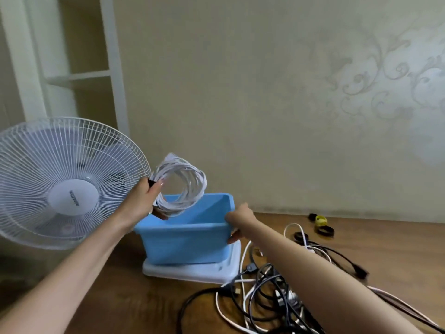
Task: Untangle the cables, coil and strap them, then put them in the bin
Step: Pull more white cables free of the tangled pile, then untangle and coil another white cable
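Observation:
My left hand (142,201) grips a coiled white cable (185,186) bound with a dark strap, holding it upright over the far left corner of the blue bin (183,242). My right hand (238,220) grips the bin's right rim, thumb on the outside wall. The bin stands on its white lid (192,271) on the wooden table. A tangle of black and white cables (265,297) lies on the table at the front right, partly under my right forearm.
A white fan (65,182) stands close to the left of the bin. Several black and yellow straps (320,226) lie near the wall at the back right. The wall runs just behind the table. A white shelf frame (79,68) rises at the back left.

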Motion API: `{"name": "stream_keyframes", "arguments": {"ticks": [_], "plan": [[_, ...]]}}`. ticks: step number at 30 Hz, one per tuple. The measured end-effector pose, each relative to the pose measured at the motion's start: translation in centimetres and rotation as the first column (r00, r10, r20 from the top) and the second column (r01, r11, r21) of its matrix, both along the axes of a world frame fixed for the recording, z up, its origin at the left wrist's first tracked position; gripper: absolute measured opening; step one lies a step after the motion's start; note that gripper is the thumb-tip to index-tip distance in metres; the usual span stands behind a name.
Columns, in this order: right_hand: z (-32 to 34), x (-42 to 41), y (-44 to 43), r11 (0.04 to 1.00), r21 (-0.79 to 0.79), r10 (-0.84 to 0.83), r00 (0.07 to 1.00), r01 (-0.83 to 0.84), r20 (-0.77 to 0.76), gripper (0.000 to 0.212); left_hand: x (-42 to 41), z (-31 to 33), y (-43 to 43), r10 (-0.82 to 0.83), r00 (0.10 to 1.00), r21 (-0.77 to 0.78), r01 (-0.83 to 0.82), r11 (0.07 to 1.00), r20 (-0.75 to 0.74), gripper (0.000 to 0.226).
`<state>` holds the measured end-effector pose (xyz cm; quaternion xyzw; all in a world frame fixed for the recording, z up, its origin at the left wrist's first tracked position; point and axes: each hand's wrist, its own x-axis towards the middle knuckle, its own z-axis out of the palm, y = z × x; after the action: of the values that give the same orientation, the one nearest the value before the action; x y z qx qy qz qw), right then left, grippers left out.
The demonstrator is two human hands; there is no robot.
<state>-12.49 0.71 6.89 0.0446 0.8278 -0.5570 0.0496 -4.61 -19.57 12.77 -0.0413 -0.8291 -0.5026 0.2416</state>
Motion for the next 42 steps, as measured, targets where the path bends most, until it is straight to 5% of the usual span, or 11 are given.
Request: {"name": "stream_keyframes", "arguments": {"ticks": [3, 6, 9, 13, 16, 20, 24, 28, 34, 38, 42], "plan": [[-2.5, 2.4, 0.3, 1.000, -0.001, -0.021, 0.974, 0.021, -0.224, 0.058, -0.6, 1.0, -0.3, -0.018, 0.995, 0.150, 0.004, 0.989, 0.094, 0.022], [-4.6, 4.5, 1.0, 0.999, -0.026, -0.029, 0.928, 0.021, -0.373, 0.072, -1.3, 0.8, 0.2, -0.040, 0.873, -0.062, 0.080, 0.995, 0.486, 0.021], [-5.7, 5.1, 1.2, 0.998, -0.067, -0.028, 0.907, 0.000, -0.420, 0.078, -3.3, -1.7, 1.8, 0.042, 0.781, -0.211, 0.116, 0.971, 0.624, 0.025], [-6.0, 5.3, 1.3, 0.999, -0.042, -0.014, 0.905, -0.004, -0.425, 0.080, -7.0, -5.9, 3.5, 0.105, 0.759, -0.266, 0.092, 0.960, 0.642, 0.040], [-5.0, 4.9, 1.5, 0.997, -0.066, 0.003, 0.933, -0.029, -0.360, 0.079, -8.7, -8.0, 3.5, 0.367, 0.761, -0.613, 0.050, 0.789, 0.535, 0.049], [-3.7, 4.8, 1.8, 0.992, -0.104, 0.039, 0.957, -0.072, -0.286, 0.073, -8.9, -7.2, 3.6, 0.469, 0.764, -0.745, 0.023, 0.667, 0.443, 0.069], [-2.8, 5.2, 2.7, 0.984, -0.051, 0.153, 0.958, -0.170, -0.241, 0.045, -8.7, -5.2, 4.8, 0.352, 0.886, -0.722, -0.028, 0.691, 0.302, 0.040], [-1.4, 5.6, 6.2, 0.981, 0.104, 0.187, 0.932, -0.162, -0.310, 0.043, -6.9, -4.3, 7.6, 0.154, 0.986, -0.707, -0.059, 0.705, 0.071, 0.021], [-2.5, 6.9, 17.0, 0.971, 0.240, 0.071, 0.938, 0.013, -0.340, 0.017, -2.0, -6.1, 14.0, -0.252, 0.921, -0.698, -0.029, 0.715, -0.296, 0.012], [-5.0, 7.7, 22.8, 0.963, 0.241, -0.053, 0.959, 0.123, -0.280, 0.009, -1.3, -8.9, 17.5, -0.435, 0.900, -0.699, 0.285, 0.656, -0.041, 0.016], [-6.8, 8.7, 25.9, 0.964, 0.198, -0.117, 0.949, 0.179, -0.292, 0.014, -2.7, -11.7, 20.4, -0.302, 0.920, -0.687, 0.388, 0.614, 0.249, 0.027]]}}
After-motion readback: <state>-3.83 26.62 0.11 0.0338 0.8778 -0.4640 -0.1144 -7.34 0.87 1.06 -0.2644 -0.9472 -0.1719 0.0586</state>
